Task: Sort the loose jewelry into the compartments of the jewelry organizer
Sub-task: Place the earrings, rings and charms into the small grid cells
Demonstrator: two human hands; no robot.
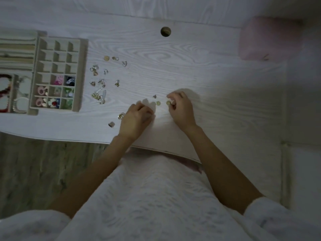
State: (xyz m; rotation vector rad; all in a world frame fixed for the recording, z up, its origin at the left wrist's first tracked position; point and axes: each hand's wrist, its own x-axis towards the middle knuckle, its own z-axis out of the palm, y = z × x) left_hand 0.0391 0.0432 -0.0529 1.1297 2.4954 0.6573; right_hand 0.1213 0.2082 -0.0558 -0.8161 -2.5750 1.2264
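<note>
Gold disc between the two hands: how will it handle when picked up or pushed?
The gold disc looks small and thin, so probably very light. It lies flat on the smooth tabletop, so it likely slides when pushed and is hard to pinch. On edge, its round outline could let it roll.

Left hand and right hand: bare, no rings, no wristwear visible. Forearms bare behind each wrist. White textured sleeves pushed back past elbows, cuffs bunched. Same white fabric, faint wavy pattern, covers torso between arms. Nail detail blurred.
</note>
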